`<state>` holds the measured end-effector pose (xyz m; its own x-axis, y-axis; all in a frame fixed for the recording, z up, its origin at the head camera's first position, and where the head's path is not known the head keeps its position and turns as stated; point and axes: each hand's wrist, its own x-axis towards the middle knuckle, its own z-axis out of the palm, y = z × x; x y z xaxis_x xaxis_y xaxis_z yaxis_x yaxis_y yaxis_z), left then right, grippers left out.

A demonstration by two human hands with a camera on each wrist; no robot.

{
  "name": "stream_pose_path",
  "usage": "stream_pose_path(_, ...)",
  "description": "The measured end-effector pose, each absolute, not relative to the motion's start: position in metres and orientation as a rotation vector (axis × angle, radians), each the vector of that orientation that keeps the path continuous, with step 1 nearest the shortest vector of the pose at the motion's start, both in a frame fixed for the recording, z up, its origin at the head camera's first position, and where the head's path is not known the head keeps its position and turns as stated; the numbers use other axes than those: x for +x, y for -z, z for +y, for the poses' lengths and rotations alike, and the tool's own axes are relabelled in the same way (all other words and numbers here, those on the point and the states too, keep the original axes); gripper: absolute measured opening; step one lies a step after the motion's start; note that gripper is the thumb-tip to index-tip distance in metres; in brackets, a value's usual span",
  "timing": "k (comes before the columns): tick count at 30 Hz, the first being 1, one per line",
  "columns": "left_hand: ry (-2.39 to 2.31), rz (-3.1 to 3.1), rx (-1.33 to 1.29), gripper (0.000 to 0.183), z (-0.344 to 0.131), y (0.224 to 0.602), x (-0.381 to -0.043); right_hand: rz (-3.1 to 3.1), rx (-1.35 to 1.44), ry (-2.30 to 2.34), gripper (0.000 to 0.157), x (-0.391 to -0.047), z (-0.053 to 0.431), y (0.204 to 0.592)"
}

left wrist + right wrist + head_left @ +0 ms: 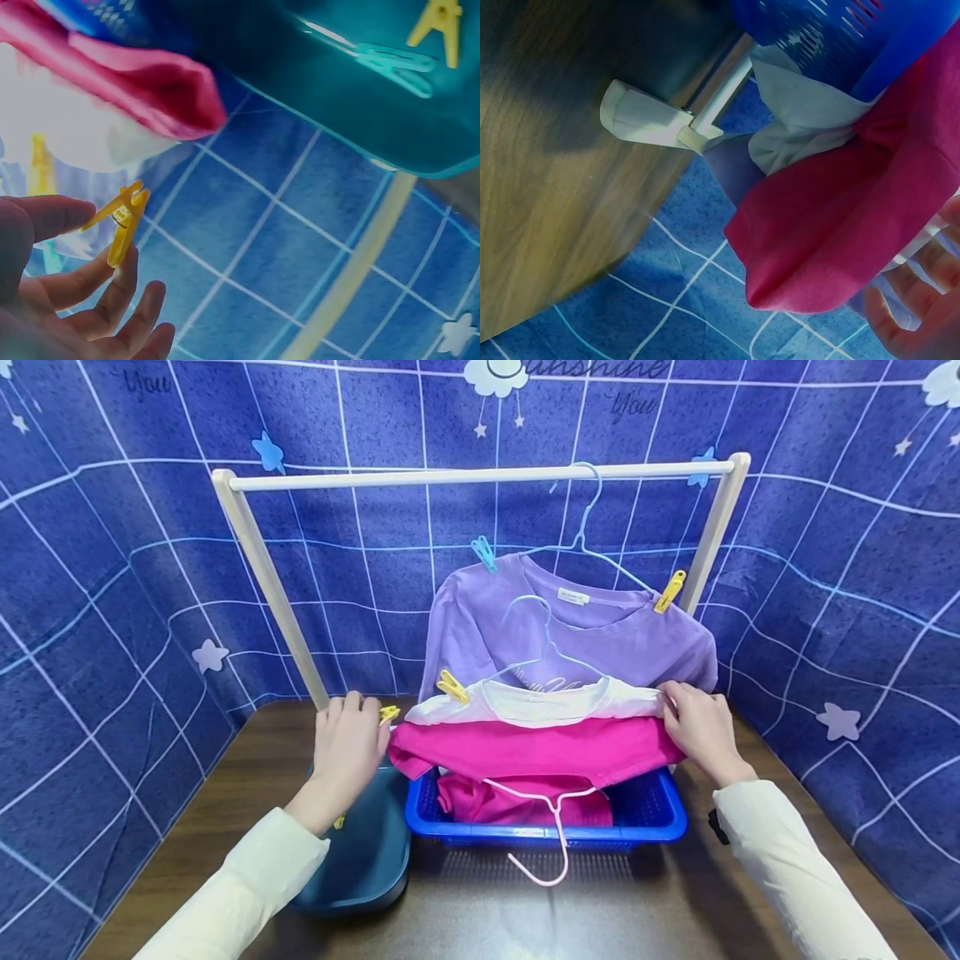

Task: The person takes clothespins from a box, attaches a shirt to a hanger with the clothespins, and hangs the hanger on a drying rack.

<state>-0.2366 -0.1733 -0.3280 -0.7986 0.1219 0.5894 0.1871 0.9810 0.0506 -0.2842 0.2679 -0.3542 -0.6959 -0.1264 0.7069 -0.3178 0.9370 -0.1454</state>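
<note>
A white-and-pink shirt (536,743) hangs folded in front of me over the blue basket, a light blue hanger (551,647) in its neck. One yellow clothespin (453,686) clips its left shoulder. My left hand (345,743) is beside the left end of the shirt, pinching another yellow clothespin (121,240) between thumb and fingers, its tips clear of the cloth in the left wrist view. At the opposite shoulder, my right hand (701,727) grips the white cloth; the right wrist view shows only part of the fingers (915,289) at its edge.
Behind, a purple shirt (465,618) hangs by a blue hanger from the white rack (360,480), clipped with blue and yellow clothespins. A blue basket (543,835) holds pink clothing, with a pink hanger (562,843) in front. Left stands a teal bin (367,860) containing clothespins.
</note>
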Motion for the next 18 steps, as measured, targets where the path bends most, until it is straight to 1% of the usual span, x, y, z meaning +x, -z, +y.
stream_pose_path(7, 0.182, -2.427, -0.331, 0.026, -0.149, 0.316, -0.227, -2.333, 0.297, -0.328, 0.01, -0.284, 0.269, 0.354)
stream_pose_path(18, 0.146, -2.367, -0.489, 0.02, -0.108, 0.311, -0.218, -2.318, 0.283, -0.312, 0.011, -0.283, 0.269, 0.355)
